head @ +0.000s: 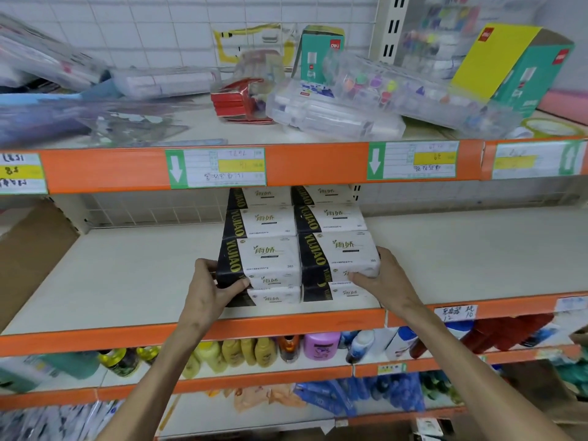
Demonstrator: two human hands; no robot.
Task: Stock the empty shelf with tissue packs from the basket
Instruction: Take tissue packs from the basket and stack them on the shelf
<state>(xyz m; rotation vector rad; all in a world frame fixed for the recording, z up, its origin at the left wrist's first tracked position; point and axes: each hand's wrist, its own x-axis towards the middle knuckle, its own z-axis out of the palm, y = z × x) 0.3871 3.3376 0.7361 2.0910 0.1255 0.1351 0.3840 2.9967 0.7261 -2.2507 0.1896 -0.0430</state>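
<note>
Shelf (127, 281): mostly bare; tissue packs (270, 218) stand in two stacked rows at its middle, reaching the front edge.
Left hand (210, 288): grips the left top pack (264, 259).
Right hand (385, 278): grips the right top pack (343, 253).
Risk: an uneven push could tip the soft front stacks over the edge.

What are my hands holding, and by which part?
The left hand grips the left top tissue pack by its black left end. The right hand grips the right top tissue pack by its white right end.

black-and-white tissue packs (296, 246) stacked in two columns, mid shelf (127, 281), front edge, several rows deep.
</note>
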